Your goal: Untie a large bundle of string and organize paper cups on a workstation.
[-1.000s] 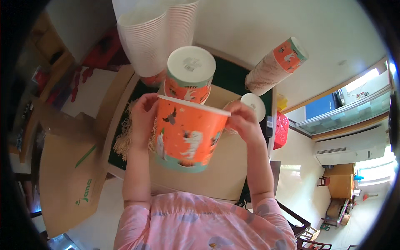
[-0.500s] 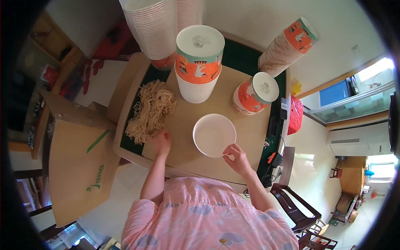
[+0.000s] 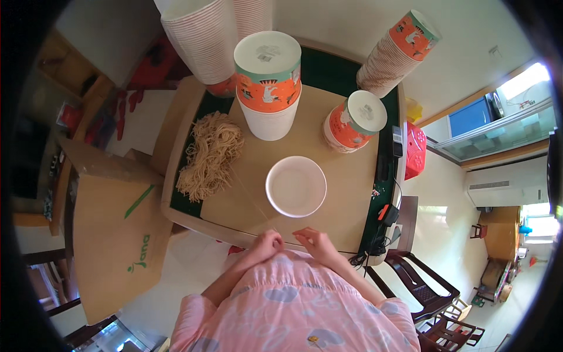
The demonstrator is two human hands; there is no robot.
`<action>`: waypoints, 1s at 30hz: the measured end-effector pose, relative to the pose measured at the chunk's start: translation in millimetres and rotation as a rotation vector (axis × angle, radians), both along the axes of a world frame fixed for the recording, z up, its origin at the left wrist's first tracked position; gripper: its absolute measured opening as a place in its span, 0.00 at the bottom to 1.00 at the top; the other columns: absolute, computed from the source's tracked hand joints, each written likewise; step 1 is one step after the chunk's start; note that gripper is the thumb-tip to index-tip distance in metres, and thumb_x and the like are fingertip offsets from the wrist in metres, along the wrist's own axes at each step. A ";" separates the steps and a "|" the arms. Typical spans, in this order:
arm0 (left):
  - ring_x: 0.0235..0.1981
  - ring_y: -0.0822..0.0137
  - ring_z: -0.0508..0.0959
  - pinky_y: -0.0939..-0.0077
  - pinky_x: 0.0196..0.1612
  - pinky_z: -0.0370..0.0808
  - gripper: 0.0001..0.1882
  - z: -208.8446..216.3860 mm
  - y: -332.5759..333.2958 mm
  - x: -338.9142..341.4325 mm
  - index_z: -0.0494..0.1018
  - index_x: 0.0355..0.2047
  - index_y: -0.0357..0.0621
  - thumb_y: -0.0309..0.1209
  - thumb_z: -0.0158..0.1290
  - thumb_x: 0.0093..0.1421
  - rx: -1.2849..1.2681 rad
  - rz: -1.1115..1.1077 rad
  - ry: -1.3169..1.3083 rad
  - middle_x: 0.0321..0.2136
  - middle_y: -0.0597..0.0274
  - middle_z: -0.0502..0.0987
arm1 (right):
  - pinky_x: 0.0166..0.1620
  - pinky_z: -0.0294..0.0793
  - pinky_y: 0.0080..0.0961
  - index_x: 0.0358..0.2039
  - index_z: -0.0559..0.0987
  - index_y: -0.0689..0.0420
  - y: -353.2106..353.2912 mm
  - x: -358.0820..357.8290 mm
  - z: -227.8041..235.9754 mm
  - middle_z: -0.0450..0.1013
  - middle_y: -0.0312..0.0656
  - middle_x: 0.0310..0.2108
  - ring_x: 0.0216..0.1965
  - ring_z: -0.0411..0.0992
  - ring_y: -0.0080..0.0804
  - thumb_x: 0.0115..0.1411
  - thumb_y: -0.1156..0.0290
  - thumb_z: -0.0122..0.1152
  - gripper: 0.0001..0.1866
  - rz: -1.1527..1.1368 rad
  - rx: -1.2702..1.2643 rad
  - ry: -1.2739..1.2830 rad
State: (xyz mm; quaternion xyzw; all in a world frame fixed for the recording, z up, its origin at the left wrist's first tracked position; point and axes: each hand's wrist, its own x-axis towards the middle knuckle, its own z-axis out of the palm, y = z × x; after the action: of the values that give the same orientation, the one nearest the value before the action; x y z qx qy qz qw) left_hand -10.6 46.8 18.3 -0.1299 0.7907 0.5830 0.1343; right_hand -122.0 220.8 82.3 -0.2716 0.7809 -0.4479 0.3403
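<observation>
My left hand (image 3: 267,244) is closed at the table's near edge on a thin beige string (image 3: 251,201). That strand runs back to a loose, tangled heap of the same string (image 3: 212,155) at the left of the table. Beside it, a little to the right, my right hand (image 3: 315,243) has its fingers pinched together; whether the string reaches into them is too fine to make out. Beyond both hands stands a white paper bucket (image 3: 295,186), upright with its mouth up, touched by neither hand.
A stack of upturned orange-and-green paper buckets (image 3: 268,88) stands behind, with a shorter stack (image 3: 355,120) to the right. Taller stacks (image 3: 199,41) (image 3: 399,53) rise at the back. A cardboard box (image 3: 114,234) is left of the table; cables (image 3: 375,243) lie at the right edge.
My left hand has left the string heap, drawing a strand toward me. My right hand has let go of the white bucket's rim and come back beside the left.
</observation>
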 end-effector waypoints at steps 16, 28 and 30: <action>0.23 0.56 0.75 0.64 0.28 0.72 0.03 -27.3 -61.7 47.3 0.70 0.18 0.45 0.30 0.51 0.43 -0.543 -0.077 -0.270 0.18 0.56 0.74 | 0.42 0.70 0.30 0.29 0.69 0.60 5.0 -7.4 19.5 0.63 0.35 0.21 0.25 0.65 0.24 0.66 0.66 0.41 0.12 -0.666 -0.605 -0.938; 0.24 0.54 0.76 0.62 0.29 0.72 0.04 -42.6 -59.0 43.7 0.74 0.17 0.44 0.30 0.53 0.40 -0.684 -0.500 -0.274 0.19 0.53 0.76 | 0.29 0.64 0.21 0.30 0.69 0.60 6.5 -35.5 28.9 0.56 0.30 0.15 0.17 0.54 0.18 0.66 0.67 0.42 0.12 -0.684 -0.628 -0.759; 0.24 0.54 0.76 0.61 0.29 0.72 0.05 -52.2 -63.9 53.2 0.75 0.17 0.45 0.31 0.53 0.40 -0.695 -0.482 -0.276 0.19 0.52 0.76 | 0.23 0.57 0.17 0.30 0.70 0.59 13.7 -41.2 28.9 0.56 0.29 0.13 0.15 0.52 0.16 0.65 0.66 0.43 0.11 -0.591 -0.676 -0.746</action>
State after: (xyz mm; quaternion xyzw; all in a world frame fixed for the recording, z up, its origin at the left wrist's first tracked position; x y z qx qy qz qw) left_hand 42.6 -17.1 -33.9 -0.0558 0.9222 0.2118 0.3189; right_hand -163.2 234.5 111.2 0.0405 0.4647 -0.8134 0.3475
